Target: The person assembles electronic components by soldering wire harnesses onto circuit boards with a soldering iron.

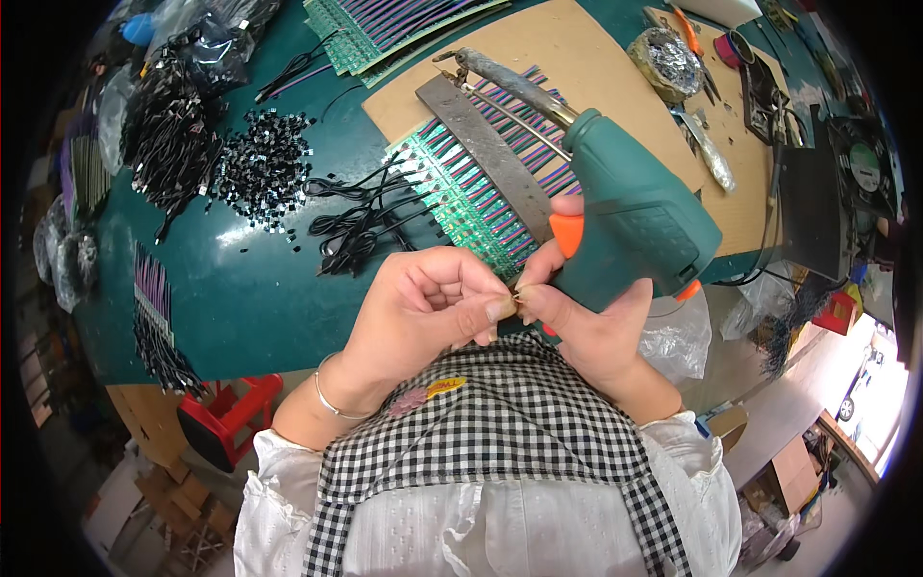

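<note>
My right hand (611, 332) is wrapped around the lower part of a green soldering gun (639, 207) with an orange trigger. The gun's metal barrel points up and left, with a thin feed tube beside it. My left hand (418, 298) is closed in a pinch, its fingertips meeting those of my right hand over a thin wire (516, 297), mostly hidden by the fingers. Just beyond the hands lies a green circuit board panel (433, 178) with rows of purple and dark wires. A dark metal bar (486, 159) rests across it. Black cables (351, 226) lie at its left edge.
A brown board (577, 43) lies under the panel. Small black connectors (260, 163) and bundled black cables (173, 144) are heaped at left. More wired panels (404, 24) lie at the back. At right are a foil-covered round dish (665, 62), pliers (697, 48) and a fan (862, 163).
</note>
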The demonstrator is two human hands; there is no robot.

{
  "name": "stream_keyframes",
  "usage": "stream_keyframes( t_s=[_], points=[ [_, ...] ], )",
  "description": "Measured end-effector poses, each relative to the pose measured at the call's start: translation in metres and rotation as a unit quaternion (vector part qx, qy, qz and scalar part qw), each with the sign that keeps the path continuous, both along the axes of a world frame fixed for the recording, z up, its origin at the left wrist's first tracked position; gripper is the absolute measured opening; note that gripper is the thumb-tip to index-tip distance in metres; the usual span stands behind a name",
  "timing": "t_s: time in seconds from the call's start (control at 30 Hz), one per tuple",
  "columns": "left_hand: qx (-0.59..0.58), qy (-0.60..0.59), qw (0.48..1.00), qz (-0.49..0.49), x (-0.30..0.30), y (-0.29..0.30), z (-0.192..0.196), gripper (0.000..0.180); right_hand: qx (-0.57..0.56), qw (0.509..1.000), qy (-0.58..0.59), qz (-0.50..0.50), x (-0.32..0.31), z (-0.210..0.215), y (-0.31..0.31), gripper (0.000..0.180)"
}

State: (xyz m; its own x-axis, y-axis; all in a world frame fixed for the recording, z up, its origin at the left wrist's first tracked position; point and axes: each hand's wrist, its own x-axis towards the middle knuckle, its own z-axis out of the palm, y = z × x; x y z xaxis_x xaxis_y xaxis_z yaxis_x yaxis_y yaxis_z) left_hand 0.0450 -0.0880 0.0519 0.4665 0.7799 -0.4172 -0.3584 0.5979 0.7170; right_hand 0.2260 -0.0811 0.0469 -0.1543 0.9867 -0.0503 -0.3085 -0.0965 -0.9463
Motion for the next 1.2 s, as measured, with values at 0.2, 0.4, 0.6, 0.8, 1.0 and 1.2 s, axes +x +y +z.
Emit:
stream_keyframes(
  t_s=[0.2, 0.4, 0.6, 0.8, 1.0, 1.2],
  points=[
    [0.316, 0.242, 0.915, 0.060, 0.006, -0.004, 0.012, 0.007, -0.037, 0.999, 0.034, -0.007, 0.001, 0.001, -0.001, 0.064],
    [0.349, 0.304, 0.883, 0.077, 0.003, -0.007, 0.015, 0.006, -0.042, 0.998, 0.003, -0.047, 0.004, 0.004, -0.005, 0.068],
    [0.368, 0.321, 0.869, 0.085, 0.006, -0.008, 0.011, 0.005, 0.022, 1.000, 0.003, 0.004, 0.005, 0.000, -0.010, 0.069],
    [0.343, 0.333, 0.874, 0.089, 0.009, -0.011, 0.011, 0.004, 0.171, 0.961, -0.211, 0.053, 0.011, -0.006, -0.008, 0.067],
    [0.305, 0.307, 0.888, 0.155, 0.015, -0.015, 0.004, 0.006, 0.106, 0.978, -0.176, 0.029, 0.009, -0.007, -0.011, 0.065],
    [0.374, 0.369, 0.843, 0.114, 0.011, -0.015, 0.007, 0.005, 0.120, 0.980, -0.157, 0.037, 0.009, -0.009, -0.011, 0.065]
  ],
)
